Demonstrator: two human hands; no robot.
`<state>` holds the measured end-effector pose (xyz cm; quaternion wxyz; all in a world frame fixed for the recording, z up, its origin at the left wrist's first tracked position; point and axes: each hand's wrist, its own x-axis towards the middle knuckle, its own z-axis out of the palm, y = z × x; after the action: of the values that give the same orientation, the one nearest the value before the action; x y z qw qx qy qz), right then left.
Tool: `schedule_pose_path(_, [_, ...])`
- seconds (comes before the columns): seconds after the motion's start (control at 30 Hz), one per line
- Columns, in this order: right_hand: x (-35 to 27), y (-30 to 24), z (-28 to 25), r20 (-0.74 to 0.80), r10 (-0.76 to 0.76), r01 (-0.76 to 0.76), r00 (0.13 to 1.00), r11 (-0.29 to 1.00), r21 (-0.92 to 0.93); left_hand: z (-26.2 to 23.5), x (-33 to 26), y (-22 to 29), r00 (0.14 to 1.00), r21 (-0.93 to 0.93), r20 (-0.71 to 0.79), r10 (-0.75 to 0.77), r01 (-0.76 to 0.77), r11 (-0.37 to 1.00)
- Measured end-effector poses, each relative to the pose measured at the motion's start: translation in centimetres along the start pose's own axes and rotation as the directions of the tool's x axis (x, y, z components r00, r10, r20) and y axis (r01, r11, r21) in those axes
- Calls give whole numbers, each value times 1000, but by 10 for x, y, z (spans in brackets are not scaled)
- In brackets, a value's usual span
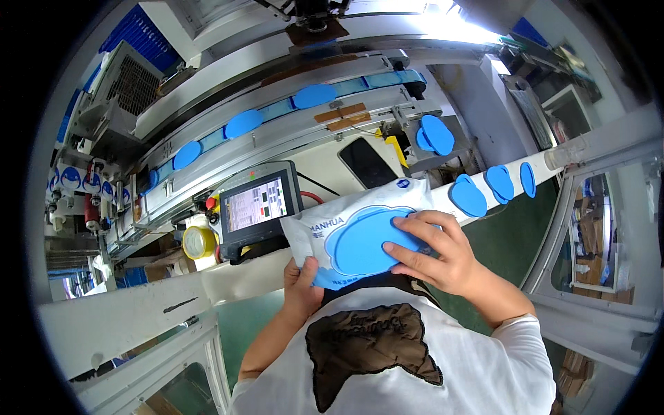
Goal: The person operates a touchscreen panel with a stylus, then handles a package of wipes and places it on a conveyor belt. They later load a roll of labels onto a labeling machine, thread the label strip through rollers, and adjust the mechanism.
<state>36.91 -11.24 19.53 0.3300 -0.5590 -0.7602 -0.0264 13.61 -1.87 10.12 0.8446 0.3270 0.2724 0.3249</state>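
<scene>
A soft white and blue wipes pack is held tilted in front of my body. On its face lies a large blue oval lid inside a cloud-shaped printed outline. My left hand grips the pack by its lower left corner, with the thumb on the front and the other fingers hidden behind. My right hand rests over the right part of the lid, its fingertips bent down onto the blue surface. Whether the lid is stuck to the pack cannot be seen.
Loose blue lids lie on the white ledge at the right, with more lids piled beyond. A conveyor carries several blue ovals. A touchscreen panel, a black phone and a yellow tape roll are close by.
</scene>
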Motion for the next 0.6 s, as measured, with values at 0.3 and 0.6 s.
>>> schedule_pose_path(0.3, [29,1,-7,99,-200,211,975,970,-118,6,-1,15,999,-3,35,-39,39,999])
schedule_pose_path(0.6, [82,26,-26,303,456,-547,837,706,449,2,-10,24,996,-32,41,-77,79,996])
